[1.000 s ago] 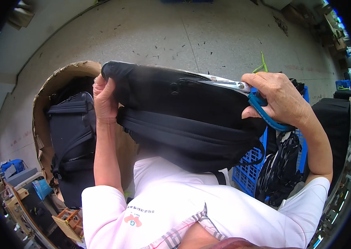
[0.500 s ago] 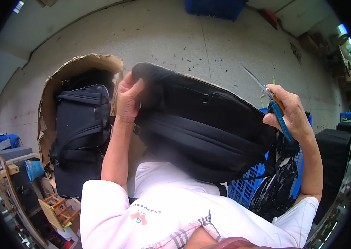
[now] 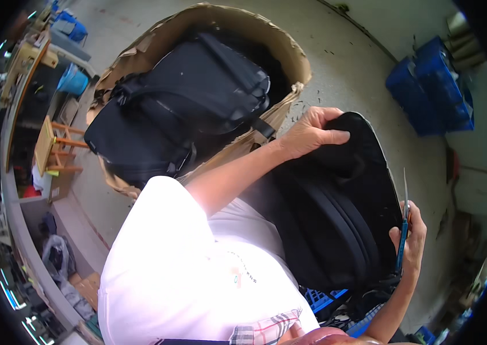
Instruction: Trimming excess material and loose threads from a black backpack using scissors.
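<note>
A black backpack (image 3: 324,213) lies across my lap, its padded shoulder straps facing up. My left hand (image 3: 312,135) pinches its upper end between thumb and fingers. At the bag's far right edge, my right hand (image 3: 415,233) is closed around scissors (image 3: 404,230) with blue and orange handles, the blades pointing away from me. Whether the right fingers also touch the bag's edge, I cannot tell. To my left, beneath my left forearm, a large cardboard box (image 3: 300,52) holds more black backpacks (image 3: 180,86) with straps on top.
Blue bins (image 3: 427,86) stand at the far right. Below the bag is a blue plastic crate (image 3: 324,299) with dark straps beside it. On the left are a wooden stool (image 3: 59,144), a light blue bucket (image 3: 72,79) and a workbench. Dark scraps dot the floor (image 3: 335,63).
My view has turned left, bringing the box toward the middle. The right hand with the scissors has come closer to the bag's edge. My left hand still grips the bag's upper end.
</note>
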{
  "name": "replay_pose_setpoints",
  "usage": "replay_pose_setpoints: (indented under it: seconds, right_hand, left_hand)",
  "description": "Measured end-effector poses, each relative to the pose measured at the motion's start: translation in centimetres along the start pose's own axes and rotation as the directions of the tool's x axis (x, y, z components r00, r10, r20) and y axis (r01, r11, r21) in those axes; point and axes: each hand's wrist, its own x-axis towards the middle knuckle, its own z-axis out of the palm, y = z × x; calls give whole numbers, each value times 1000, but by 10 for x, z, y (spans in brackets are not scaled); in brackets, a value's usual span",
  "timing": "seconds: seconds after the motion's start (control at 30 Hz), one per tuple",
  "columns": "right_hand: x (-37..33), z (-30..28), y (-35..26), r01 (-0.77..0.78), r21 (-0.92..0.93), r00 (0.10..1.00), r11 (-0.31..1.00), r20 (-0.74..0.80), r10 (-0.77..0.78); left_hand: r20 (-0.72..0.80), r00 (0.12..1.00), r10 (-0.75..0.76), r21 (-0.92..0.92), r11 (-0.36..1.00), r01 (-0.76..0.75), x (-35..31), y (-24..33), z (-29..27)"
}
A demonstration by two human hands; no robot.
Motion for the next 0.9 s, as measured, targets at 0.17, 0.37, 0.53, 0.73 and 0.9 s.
replay_pose_setpoints:
  seconds: [0.17, 0.37, 0.53, 0.73, 0.9]
  right_hand:
    - [12, 2, 6, 121, -136, 989, 983, 96, -109]
    - [6, 12, 22, 143, 60, 990, 988, 3, -143]
    - [12, 25, 32, 215, 57, 976, 975, 18, -216]
    - [83, 27, -13, 345, 370, 936, 863, -64, -346]
    - [162, 55, -98, 514, 439, 834, 737, -53, -550]
  left_hand:
    - [45, 990, 135, -53, 990, -132, -6, -10, -6]
    - [24, 973, 230, -20, 973, -230, -15, 4, -5]
    - [-203, 914, 351, 325, 905, -275, -32, 41, -12]
    - [-273, 745, 608, 680, 670, -298, -47, 147, -5]
    - [-219, 522, 825, 912, 363, -191, -71, 264, -35]
